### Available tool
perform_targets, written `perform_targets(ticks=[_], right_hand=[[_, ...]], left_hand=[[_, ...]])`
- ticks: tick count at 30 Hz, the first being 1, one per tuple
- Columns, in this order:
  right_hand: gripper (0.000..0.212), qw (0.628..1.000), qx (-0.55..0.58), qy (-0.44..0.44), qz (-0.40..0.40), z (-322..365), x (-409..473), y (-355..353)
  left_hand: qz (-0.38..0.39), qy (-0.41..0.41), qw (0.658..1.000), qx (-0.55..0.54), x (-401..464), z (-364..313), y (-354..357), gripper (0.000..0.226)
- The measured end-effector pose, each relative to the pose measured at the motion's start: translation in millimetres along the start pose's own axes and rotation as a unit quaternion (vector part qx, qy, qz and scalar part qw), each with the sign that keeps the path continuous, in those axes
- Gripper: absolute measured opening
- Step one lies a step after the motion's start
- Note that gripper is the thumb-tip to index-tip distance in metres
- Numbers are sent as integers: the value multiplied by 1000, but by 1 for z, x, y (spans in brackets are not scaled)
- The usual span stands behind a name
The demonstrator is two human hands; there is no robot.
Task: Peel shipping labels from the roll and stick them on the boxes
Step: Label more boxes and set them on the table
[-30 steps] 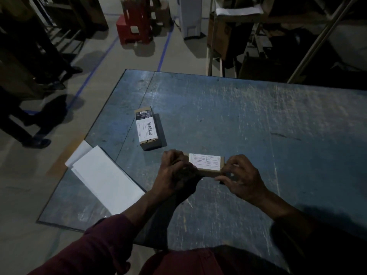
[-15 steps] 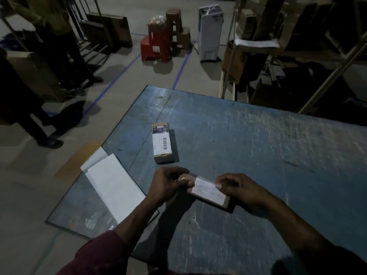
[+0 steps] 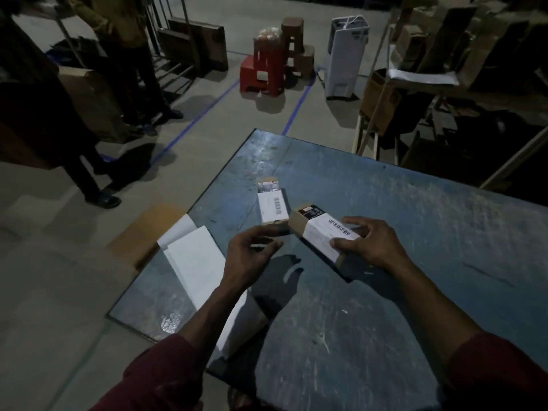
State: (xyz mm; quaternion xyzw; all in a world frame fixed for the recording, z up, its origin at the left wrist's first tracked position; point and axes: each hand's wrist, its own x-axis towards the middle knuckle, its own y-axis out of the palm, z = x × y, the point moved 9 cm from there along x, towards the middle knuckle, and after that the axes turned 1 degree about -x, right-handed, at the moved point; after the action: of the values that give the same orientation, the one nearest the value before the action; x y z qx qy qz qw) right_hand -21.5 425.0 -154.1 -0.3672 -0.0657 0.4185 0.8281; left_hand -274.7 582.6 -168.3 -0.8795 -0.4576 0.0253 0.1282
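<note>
Your blue table (image 3: 385, 292) fills the lower right of the view, scratched and dim, and everything else hangs off it. Beyond its far edge, on the concrete floor, sits a red plastic stool (image 3: 261, 72) with brown stools stacked behind it, and a white upright unit (image 3: 345, 54) stands just to the stool's right. Off the table's far-right corner a wooden rack (image 3: 415, 84) carries cartons and a sheet of paper. Off the table's left side, people's legs (image 3: 89, 161) stand on the floor in shadow. On the table's left edge lie the white label sheets (image 3: 195, 262), long and pale, running toward you and partly hidden under your left forearm. Near the table's far-left corner the first box (image 3: 272, 203) lies flat, its white label with a barcode facing up. Just beside it, toward you, the second box (image 3: 323, 237) is tilted, its near end lifted, its own label (image 3: 326, 235) wrapped over the top face. Your right hand (image 3: 370, 244) grips that box at its near end, thumb on the label and fingers curled over the far side. Your left hand (image 3: 252, 256) hovers above the table with fingers loosely curled, just left of the second box and not touching it; whether it pinches anything I cannot tell.
</note>
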Motion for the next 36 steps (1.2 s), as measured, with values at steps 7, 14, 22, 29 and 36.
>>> perform_targets(ticks=[7,14,22,29,36], right_hand=[[49,999,13,27,-10,11,16,-2],[45,993,13,24,-115,39,49,-11],[66,990,-20,42,-132,61,68,74],[54,989,29,8,-143,48,41,83],[16,978,25,69,-196,-39,-81,19]], left_hand=[[-52,-45,996,52,-17,41,-60,8],[-36,-72,993,89,-3,52,-69,15],[-10,-95,991,89,16,53,-62,16],[5,-98,991,94,17,62,-68,17],[131,-56,985,93,7,49,12,5]])
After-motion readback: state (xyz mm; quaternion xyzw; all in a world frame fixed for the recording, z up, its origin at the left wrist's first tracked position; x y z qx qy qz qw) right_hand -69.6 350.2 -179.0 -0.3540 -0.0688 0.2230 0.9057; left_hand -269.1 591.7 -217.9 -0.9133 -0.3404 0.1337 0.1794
